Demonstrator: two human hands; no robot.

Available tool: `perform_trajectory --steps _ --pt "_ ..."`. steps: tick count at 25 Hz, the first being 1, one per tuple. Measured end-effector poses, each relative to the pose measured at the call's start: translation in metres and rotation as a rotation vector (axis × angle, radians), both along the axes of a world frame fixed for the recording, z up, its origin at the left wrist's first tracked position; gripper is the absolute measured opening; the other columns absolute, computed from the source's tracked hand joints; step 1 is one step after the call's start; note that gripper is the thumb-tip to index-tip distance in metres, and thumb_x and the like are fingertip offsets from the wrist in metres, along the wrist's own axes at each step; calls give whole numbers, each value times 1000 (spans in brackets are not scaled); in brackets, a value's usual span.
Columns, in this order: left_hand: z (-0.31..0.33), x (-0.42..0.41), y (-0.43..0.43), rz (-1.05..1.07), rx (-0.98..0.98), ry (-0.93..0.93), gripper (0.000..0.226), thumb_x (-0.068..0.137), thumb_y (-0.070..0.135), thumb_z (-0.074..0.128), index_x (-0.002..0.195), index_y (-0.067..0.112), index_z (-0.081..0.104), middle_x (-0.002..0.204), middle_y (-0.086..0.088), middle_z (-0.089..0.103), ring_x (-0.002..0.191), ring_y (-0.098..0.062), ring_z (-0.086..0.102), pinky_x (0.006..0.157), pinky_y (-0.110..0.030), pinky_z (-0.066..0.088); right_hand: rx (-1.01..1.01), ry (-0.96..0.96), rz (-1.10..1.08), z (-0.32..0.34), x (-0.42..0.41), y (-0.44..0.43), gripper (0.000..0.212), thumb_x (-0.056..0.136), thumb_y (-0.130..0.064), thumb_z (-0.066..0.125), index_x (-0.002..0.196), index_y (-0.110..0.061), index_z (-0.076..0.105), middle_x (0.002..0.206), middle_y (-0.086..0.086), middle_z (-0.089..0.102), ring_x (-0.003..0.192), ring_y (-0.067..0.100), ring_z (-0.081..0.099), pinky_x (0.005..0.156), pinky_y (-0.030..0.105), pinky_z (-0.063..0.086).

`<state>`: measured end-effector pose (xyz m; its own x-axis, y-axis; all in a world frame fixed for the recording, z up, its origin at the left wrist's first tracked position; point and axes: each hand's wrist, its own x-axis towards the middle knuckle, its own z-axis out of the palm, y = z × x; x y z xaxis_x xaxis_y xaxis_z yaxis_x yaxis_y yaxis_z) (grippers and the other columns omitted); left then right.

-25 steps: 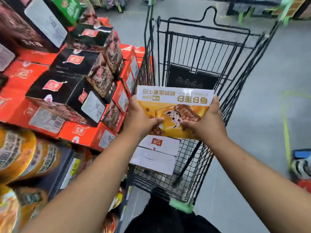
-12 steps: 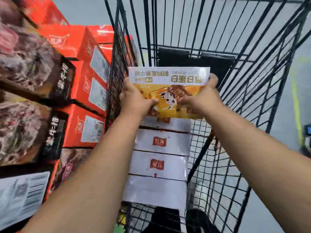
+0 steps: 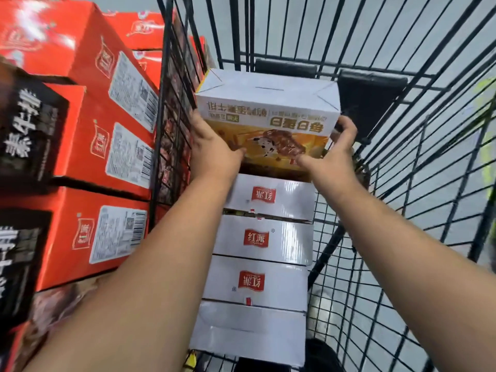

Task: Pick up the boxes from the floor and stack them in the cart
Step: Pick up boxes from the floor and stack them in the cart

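A white and yellow box (image 3: 268,114) with a chocolate picture is held inside the black wire cart (image 3: 397,200), at the far end of a row of white boxes. My left hand (image 3: 212,154) grips its left side and my right hand (image 3: 332,154) grips its right side, thumbs on the near face. Several white boxes (image 3: 263,240) with red logos lie in a row along the cart's left wall, below and nearer than the held box. Whether the held box rests on anything is hidden.
Stacks of red cartons (image 3: 107,146) and black cartons (image 3: 24,130) stand just outside the cart's left wall. The right half of the cart floor (image 3: 357,291) is bare wire mesh. Grey floor shows through the cart's far and right walls.
Both hands have carried the box forward and down into the cart, over the row of white boxes. The box has tilted so its white top face shows.
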<state>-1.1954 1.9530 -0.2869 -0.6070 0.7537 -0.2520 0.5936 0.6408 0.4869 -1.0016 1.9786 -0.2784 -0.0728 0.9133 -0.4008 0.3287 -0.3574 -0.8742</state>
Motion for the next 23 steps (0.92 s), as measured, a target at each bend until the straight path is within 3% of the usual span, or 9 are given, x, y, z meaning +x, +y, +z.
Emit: perform_trajectory --steps 3,5,9,15,19,23 --pt "7 7 -6 -33 -105 23 114 78 37 76 152 14 -7 153 -14 10 136 -37 29 110 -40 30 12 -7 18 4 0 1 87 82 1 68 142 -28 13 124 -15 46 91 -12 53 77 15 51" --pt "12 11 -10 -62 -134 -19 109 78 36 76 152 20 -2 149 -13 15 128 -37 39 106 -40 36 4 -14 41 8 2 -1 86 82 -2 68 143 -27 13 130 -12 43 92 -10 51 76 14 47" --pt "28 24 -22 -179 -121 -65 98 80 35 74 152 23 9 147 -10 26 127 -31 45 104 -40 42 -11 -53 93 20 4 -11 90 81 -11 74 147 -24 14 121 -17 42 100 -3 50 77 9 41" --pt "76 53 -26 -331 -23 -37 86 82 35 73 150 23 21 144 -10 37 129 -30 44 106 -42 40 9 -155 79 62 23 -25 96 80 -21 76 152 -25 12 153 5 30 135 20 36 98 25 31" --pt "107 74 -32 -419 63 9 76 82 34 72 146 22 33 139 -9 46 129 -28 44 106 -40 37 75 -203 85 94 38 -42 94 80 -28 77 151 -25 17 153 7 30 136 22 35 103 27 31" --pt "146 102 -48 -474 168 -10 70 83 38 69 143 23 38 140 -6 46 129 -24 43 107 -39 37 119 -173 26 126 58 -66 92 79 -31 77 150 -30 20 153 5 29 135 24 37 109 38 36"
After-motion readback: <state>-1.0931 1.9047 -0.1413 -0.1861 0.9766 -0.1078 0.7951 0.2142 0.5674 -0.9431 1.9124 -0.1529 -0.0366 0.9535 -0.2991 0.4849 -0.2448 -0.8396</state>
